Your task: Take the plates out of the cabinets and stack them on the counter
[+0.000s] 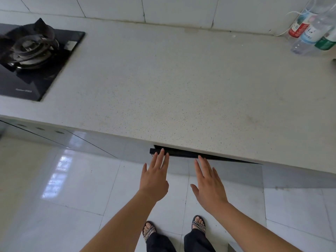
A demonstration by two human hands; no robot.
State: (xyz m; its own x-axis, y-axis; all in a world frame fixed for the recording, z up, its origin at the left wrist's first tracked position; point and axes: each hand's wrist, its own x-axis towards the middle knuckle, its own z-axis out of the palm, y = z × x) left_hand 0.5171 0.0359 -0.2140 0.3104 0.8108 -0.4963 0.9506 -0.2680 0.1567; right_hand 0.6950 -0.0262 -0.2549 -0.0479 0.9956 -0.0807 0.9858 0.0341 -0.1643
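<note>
A speckled light counter (172,84) fills the upper view. Below its front edge a grey cabinet door (227,171) stands slightly ajar, its dark top edge (183,153) showing. My left hand (154,179) is spread flat with fingertips touching the left end of that dark edge. My right hand (209,184) is also spread, its fingertips at the door's top edge further right. Neither hand holds anything. No plates are in sight; the cabinet's inside is hidden.
A black gas hob (32,57) sits at the counter's left end. Several plastic bottles (312,31) stand at the back right by the tiled wall. Glossy floor tiles (72,179) and my sandalled feet (174,228) lie below.
</note>
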